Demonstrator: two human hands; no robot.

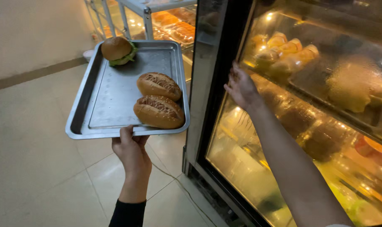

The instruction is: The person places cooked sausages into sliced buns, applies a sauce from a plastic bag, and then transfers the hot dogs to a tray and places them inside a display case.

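My left hand (131, 149) grips the near edge of a metal tray (111, 96) and holds it up over the floor. On the tray lie two oblong seeded buns (159, 112) at the right side, one behind the other (158, 85), and a round burger with lettuce (117, 50) in the far left corner. My right hand (241, 87) is raised with its fingers spread flat against the glass door (292, 138) of a lit display cabinet; nothing is in it. Behind the fogged glass sit several wrapped baked goods (283, 54) on shelves.
The cabinet's dark metal frame (207, 84) stands between tray and glass. Another shelf unit with trays of pastries (174, 25) is behind the tray. A thin cable (170, 176) runs across the beige tiled floor. A pale wall is at the left.
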